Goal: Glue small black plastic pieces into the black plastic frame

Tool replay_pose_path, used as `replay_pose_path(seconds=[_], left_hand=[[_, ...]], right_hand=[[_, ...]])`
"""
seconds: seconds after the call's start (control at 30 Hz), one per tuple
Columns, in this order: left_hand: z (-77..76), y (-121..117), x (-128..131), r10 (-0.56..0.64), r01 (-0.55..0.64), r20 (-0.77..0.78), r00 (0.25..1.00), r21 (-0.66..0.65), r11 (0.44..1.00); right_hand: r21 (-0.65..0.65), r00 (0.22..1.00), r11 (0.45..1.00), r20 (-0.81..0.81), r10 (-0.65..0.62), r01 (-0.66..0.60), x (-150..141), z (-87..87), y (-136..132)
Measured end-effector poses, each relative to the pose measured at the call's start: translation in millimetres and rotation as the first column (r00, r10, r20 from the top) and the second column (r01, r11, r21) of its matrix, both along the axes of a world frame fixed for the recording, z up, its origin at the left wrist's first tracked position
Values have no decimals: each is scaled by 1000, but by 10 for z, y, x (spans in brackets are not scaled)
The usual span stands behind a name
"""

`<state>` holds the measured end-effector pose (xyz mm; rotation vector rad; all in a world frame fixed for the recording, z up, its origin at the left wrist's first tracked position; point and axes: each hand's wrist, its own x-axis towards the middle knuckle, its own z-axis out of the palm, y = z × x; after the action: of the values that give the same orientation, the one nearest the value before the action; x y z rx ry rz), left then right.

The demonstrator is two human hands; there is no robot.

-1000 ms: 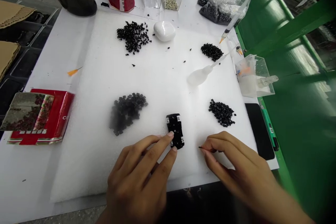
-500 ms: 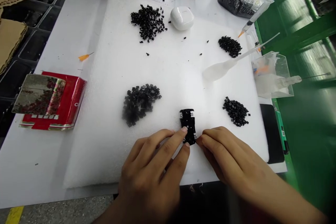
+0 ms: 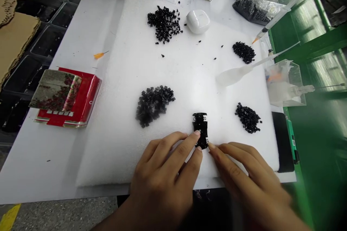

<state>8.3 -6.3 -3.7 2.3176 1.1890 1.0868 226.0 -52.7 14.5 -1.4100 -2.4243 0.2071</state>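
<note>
A small black plastic part [image 3: 201, 124], long and narrow with metal-looking bits near its corners, lies on the white foam sheet [image 3: 114, 151]. My left hand [image 3: 165, 173] steadies it: one fingertip presses on its face, and the thumb tip is at its lower edge. Beside the part's lower right corner is my right hand [image 3: 244, 169]. Its thumb and forefinger come together at that corner, and whatever is between the tips is too small or hidden to make out.
Piles of tiny black pieces [image 3: 165, 23], black squares [image 3: 154, 104], small black chips [image 3: 248, 118] and black bits [image 3: 243, 52] surround the part. A white rounded case [image 3: 198, 21], dropper [image 3: 233, 75], syringe [image 3: 279, 16], orange needle tip [image 3: 99, 55] and red box [image 3: 86, 97] lie around.
The whole scene has shifted right in view as the head turned. My right hand's fingers have spread a little behind the tips, which stay at the part's lower right corner. My left hand keeps its hold.
</note>
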Motion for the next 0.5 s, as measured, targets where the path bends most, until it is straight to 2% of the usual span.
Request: replay_pose_path(seconds=[0.1, 0.17, 0.27, 0.33, 0.43, 0.5], left_hand=[[11, -3, -4, 3, -3, 4, 1000, 7, 1000], [14, -5, -8, 0, 0, 5, 1000, 6, 1000], [-3, -14, -8, -5, 5, 10, 1000, 8, 1000], [-28, -24, -5, 3, -3, 17, 1000, 21, 1000], [-62, -40, -3, 8, -9, 22, 1000, 45, 999], [-69, -46, -5, 6, -8, 22, 1000, 55, 998]], right_hand=[[76, 999, 996, 25, -39, 37, -71, -44, -61], [66, 998, 997, 47, -40, 37, -119, -31, -71], [42, 997, 999, 70, -25, 22, -157, 28, -75], [69, 996, 995, 40, -80, 78, -174, 100, -45], [90, 967, 963, -55, -250, 254, -246, 253, 151], [50, 950, 953, -116, -291, 299, -347, 344, 398]])
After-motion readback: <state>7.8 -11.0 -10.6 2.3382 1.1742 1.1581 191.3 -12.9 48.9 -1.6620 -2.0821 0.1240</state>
